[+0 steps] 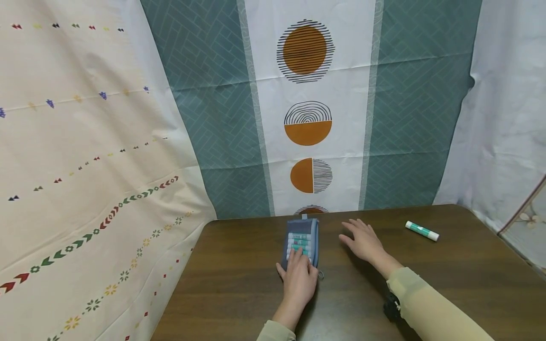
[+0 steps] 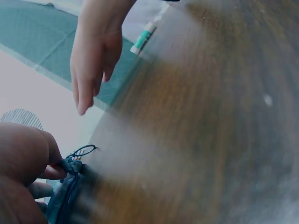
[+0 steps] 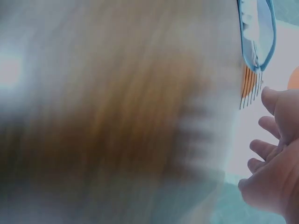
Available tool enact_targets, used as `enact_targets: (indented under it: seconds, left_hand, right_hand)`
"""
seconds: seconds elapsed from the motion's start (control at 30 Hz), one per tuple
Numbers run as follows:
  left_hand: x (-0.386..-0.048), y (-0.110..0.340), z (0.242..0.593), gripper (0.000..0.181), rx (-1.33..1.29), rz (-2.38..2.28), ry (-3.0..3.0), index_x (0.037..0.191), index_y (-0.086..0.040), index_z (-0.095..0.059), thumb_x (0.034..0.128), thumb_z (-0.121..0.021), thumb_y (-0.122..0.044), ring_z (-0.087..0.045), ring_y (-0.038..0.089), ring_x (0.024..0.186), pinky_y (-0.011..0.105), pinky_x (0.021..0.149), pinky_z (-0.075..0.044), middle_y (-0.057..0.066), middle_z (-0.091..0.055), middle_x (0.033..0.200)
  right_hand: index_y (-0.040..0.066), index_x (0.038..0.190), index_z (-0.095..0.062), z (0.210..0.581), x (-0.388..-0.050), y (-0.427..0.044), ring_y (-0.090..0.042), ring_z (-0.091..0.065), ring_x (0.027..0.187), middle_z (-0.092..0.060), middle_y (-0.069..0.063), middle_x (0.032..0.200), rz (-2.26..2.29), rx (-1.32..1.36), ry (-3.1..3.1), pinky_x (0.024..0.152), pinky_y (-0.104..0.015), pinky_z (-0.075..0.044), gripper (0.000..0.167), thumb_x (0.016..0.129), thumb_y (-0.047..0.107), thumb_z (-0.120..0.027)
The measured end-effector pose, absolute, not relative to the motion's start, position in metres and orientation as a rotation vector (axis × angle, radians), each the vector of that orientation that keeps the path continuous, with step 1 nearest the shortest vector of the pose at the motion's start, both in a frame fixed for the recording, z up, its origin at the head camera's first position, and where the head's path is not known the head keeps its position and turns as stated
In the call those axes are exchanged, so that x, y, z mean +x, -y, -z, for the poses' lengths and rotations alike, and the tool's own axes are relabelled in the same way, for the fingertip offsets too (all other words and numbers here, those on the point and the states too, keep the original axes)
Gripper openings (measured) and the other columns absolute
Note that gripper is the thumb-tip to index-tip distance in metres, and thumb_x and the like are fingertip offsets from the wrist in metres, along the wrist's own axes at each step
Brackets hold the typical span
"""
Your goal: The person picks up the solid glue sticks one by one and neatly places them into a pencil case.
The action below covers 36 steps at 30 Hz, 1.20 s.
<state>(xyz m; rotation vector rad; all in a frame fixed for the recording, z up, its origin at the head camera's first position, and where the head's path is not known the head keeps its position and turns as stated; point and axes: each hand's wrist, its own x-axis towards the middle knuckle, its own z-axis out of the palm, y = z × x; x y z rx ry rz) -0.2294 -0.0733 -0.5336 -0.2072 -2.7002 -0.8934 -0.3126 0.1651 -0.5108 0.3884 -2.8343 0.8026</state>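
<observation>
A blue zip pouch [image 1: 298,225] lies on the table, with several white-and-green glue sticks [image 1: 300,242] inside it. My left hand [image 1: 299,280] is at the pouch's near end; in the left wrist view its thumb and fingers pinch the pouch edge beside a zip cord loop [image 2: 84,150]. To the right of the pouch, my right hand [image 1: 364,240] hovers over the table with its fingers spread and nothing in them. One loose glue stick [image 1: 422,230] lies farther right. From the right wrist, the pouch [image 3: 272,42] appears with its zip side gaping.
The brown wooden table [image 1: 239,284] ends at a patterned green and white cloth [image 1: 222,118] hanging behind. A cream embroidered cloth [image 1: 106,189] drapes along the left side, and a white cloth [image 1: 503,118] hangs at the right.
</observation>
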Motion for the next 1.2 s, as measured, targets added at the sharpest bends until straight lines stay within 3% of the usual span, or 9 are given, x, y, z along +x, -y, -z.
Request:
enact_targets:
  seconds: [0.6,1.2]
  left_hand:
    - [-0.227,0.074,0.533,0.031,-0.222,0.898,2.68,0.074,-0.018,-0.05,0.0963,-0.068,-0.007,-0.044,0.048,0.155,0.094,0.111,-0.015,0.021,-0.061,0.156]
    - [-0.227,0.074,0.534,0.031,-0.219,0.901,2.676,0.074,-0.018,-0.051,0.0959,-0.069,-0.006,-0.044,0.048,0.155,0.094,0.111,-0.014,0.022,-0.061,0.156]
  right_hand:
    - [-0.008,0.159,-0.049,0.5,-0.3,-0.234,-0.062,-0.024,0.157,-0.038,-0.04,0.165,-0.763,0.334,2.854,0.123,-0.079,-0.016,0.065,0.111,0.033,-0.067]
    - [-0.015,0.154,-0.048,0.507,-0.293,-0.296,-0.068,-0.03,0.149,-0.04,-0.047,0.158,-0.616,0.241,2.864,0.116,-0.085,-0.022,0.066,0.11,0.031,-0.067]
